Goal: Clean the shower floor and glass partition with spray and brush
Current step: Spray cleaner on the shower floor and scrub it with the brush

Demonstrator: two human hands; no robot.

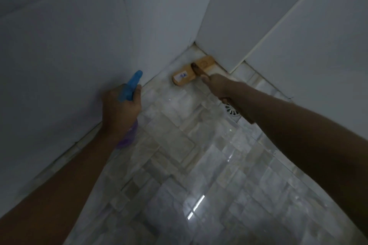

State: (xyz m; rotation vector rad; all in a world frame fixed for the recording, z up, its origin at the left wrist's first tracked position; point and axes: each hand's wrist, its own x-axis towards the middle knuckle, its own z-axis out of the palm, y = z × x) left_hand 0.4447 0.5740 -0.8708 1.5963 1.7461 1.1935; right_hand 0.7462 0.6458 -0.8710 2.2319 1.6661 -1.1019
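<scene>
Scrubbing the far corner of the shower floor (179, 175), right hand (216, 85) curled round the dark handle of a flat wooden brush (192, 71) sitting on glossy marble-look tiles (171, 125). Left hand (121, 109) grips a spray bottle (130, 88), blue plastic trigger, purple body, near the white wall (59, 49). Floor looks wet and partway done; can't see the glass partition, so probably still left
</scene>
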